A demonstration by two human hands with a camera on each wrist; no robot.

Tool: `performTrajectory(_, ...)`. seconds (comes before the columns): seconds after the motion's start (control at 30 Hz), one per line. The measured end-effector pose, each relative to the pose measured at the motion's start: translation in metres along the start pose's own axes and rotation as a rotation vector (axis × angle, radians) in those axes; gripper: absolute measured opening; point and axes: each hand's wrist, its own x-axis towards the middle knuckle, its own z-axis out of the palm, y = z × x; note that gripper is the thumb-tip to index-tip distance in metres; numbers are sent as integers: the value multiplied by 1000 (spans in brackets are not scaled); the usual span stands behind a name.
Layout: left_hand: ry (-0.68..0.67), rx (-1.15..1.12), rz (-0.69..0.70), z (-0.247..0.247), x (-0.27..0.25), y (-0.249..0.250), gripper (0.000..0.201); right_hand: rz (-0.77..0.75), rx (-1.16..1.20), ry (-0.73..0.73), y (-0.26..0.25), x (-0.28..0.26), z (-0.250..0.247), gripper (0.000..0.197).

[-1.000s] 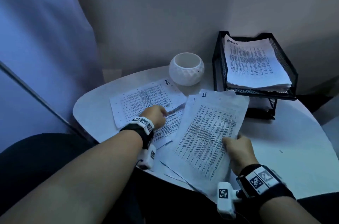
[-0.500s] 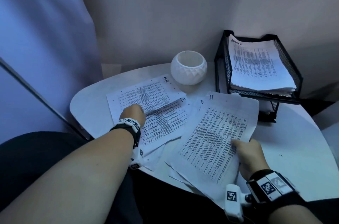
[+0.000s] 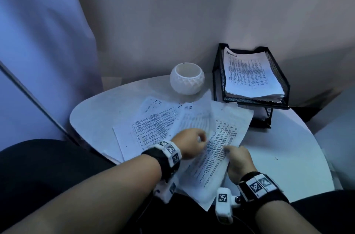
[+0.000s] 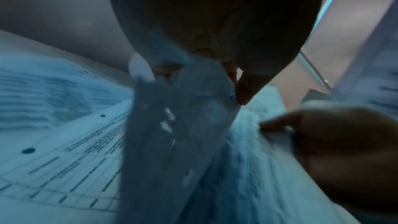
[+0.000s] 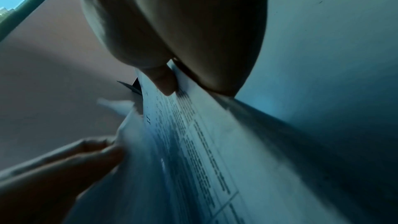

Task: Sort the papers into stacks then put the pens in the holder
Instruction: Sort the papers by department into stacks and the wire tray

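My right hand [image 3: 227, 150] grips a bundle of printed papers [image 3: 221, 149] by its right edge, tilted up over the table's near edge; in the right wrist view the thumb [image 5: 163, 81] presses on the top sheet [image 5: 193, 142]. At the bundle's left side, my left hand [image 3: 201, 139] pinches a sheet [image 4: 172, 134] between thumb and fingers. Loose sheets, the top one marked I.T. [image 3: 153, 118], lie on the table to the left. The white faceted holder [image 3: 187, 78] stands behind them. No pen shows.
A black mesh tray [image 3: 280, 72] at the back right holds a stack marked ADMIN [image 3: 249, 74]. The round white table [image 3: 278, 147] sits in a wall corner. A curtain [image 3: 38, 51] hangs on the left. My dark-clothed lap lies under the near edge.
My left hand has left the sheets on the left and moved right to the bundle, pinching a sheet there. An I.T. sheet now tops the left pile. The right hand keeps its hold.
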Motion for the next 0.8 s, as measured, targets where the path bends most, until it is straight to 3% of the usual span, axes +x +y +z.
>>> performTrajectory(0.13,-122,69,137,36,-12,26,19,20,162,-126,-10,-14,-4,33)
performTrajectory(0.23,-205,49,196,39,-18,31,33,-15,75,-110,-6,-8,-9,34)
performTrajectory(0.37,-119,13,83,20,-22,25,37,-110,-223,91,2,10,-14,24)
performTrajectory(0.47,-11,137,-27,1,-17,-4,34,-124,-325,130,-1,14,-16,12)
performTrajectory(0.57,61,291,-228,-14,-12,-47,34,-120,-335,152,-5,13,-20,8)
performTrajectory(0.73,19,428,-394,-18,-10,-94,80,-97,-305,162,-5,19,-25,15)
performTrajectory(0.8,13,453,-394,-13,-8,-103,83,-101,-277,164,-4,20,-26,19)
